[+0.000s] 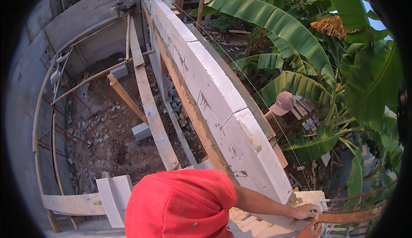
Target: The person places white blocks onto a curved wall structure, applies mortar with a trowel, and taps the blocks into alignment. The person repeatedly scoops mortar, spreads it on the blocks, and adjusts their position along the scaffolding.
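My left arm reaches out of a red sleeve to the right, across the near end of the light block wall. Close together at the lower right, my left hand and my right hand have bent fingers meeting at the end of a brown wooden strip. Both sets of fingers are closed; whatever small thing is pinched between them is too small to make out. The lower edge cuts off part of my right hand. Under the hands lies a pale, rough surface, beside protruding reinforcing bars.
A taut string runs along the wall's right side. Beyond it are a person in a pinkish cap and banana leaves. Left, a plank and a pole span a rubble pit. Another person sits far off.
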{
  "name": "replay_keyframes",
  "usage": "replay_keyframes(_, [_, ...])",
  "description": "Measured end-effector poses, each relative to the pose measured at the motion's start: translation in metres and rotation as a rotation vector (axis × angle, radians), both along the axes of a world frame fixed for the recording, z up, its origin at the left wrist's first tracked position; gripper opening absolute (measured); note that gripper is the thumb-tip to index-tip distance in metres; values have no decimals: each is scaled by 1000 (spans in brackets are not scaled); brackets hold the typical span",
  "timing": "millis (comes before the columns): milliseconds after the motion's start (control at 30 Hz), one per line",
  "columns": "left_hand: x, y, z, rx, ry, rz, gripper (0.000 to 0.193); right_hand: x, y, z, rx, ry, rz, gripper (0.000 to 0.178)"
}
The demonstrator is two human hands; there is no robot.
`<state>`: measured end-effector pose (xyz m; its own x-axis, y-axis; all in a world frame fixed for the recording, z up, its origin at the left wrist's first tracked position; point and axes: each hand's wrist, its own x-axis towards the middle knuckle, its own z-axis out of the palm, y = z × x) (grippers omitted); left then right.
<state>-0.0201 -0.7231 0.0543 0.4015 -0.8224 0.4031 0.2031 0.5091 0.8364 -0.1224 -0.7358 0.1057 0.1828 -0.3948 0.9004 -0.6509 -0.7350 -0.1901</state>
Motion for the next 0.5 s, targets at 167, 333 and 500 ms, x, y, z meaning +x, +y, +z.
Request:
replay_keyframes(167, [-1, -1, -1, -25, 49, 94, 30, -5, 0, -3, 5, -26, -17, 38])
replay_keyframes(333, [44, 50, 9, -157, 375, 151, 33, -10, -1, -6, -26, 18, -40, 36])
replay_keyframes(500, [105, 163, 22, 137, -304, 477, 27, -13, -15, -17, 90, -36, -7, 35])
